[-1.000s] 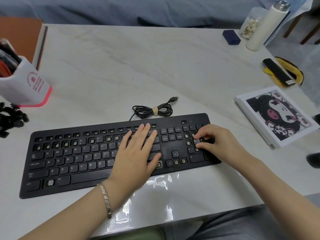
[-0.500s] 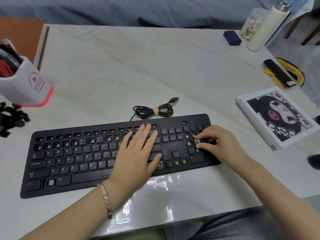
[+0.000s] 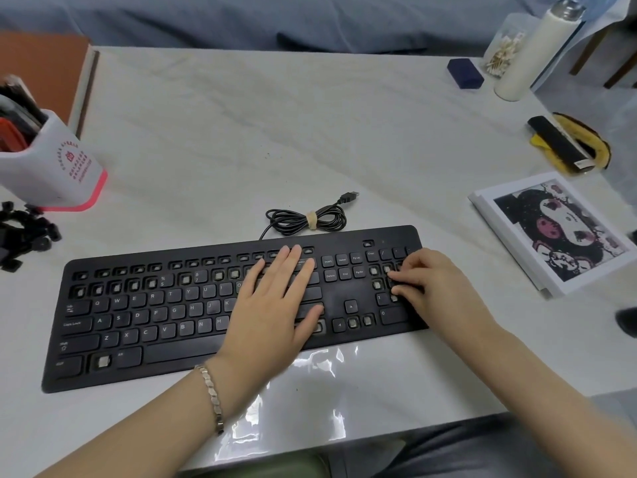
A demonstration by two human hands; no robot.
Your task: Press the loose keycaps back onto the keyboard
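A heap of loose keycaps (image 3: pixel 20 232) sits at the counter's (image 3: pixel 241 132) far left edge, well apart from the black keyboard (image 3: pixel 138 339), which lies along the front edge and shows many bare sockets. The left hand (image 3: pixel 272 312) lies flat on the keys right of centre, fingers straight. The right hand (image 3: pixel 437 288) curls over the number pad, fingertips (image 3: pixel 401 290) pinching one black keycap (image 3: pixel 396 282).

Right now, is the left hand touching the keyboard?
Touching. The head view shows the left hand lying flat on the keyboard, fingers straight over its keys.
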